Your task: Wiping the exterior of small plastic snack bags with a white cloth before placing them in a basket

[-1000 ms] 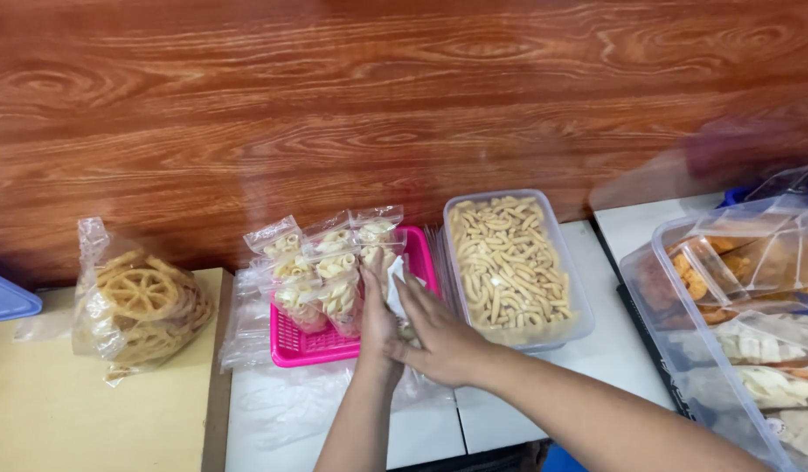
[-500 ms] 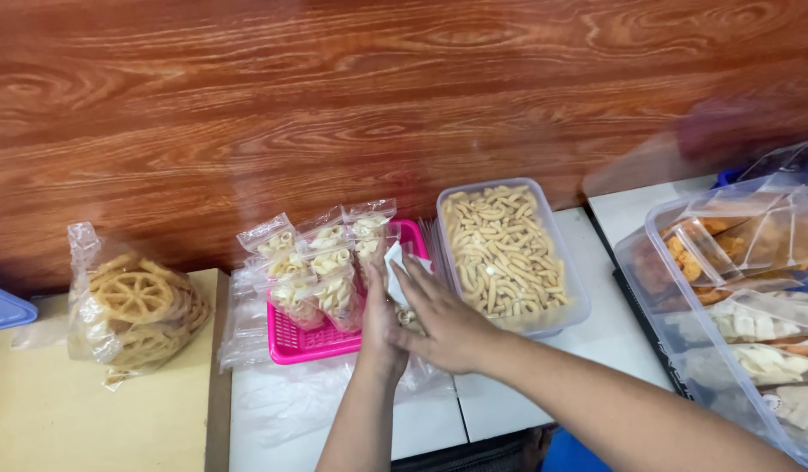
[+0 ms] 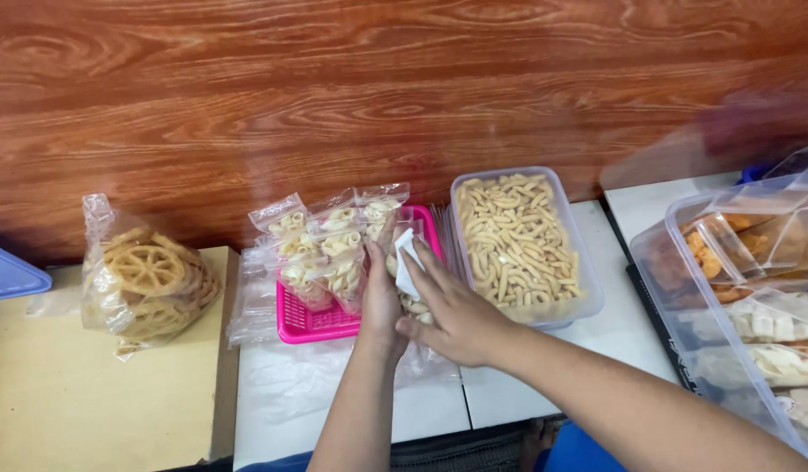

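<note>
— Head view, centre of the frame: both hands are meeting over one small packet [image 3: 406,262]. The left hand [image 3: 382,301] is propping it from the side; whether those fingers are clenched, I cannot tell. The right hand [image 3: 456,319] is lying half-closed across it, fingers pressing a white slip against it.

— How far along is it looking?

— Several filled packets [image 3: 329,249] are already standing in the pink basket [image 3: 312,325], just left. The tub [image 3: 522,245] of stick snacks, right of centre, is sitting nearly full, so plenty is remaining.
</note>
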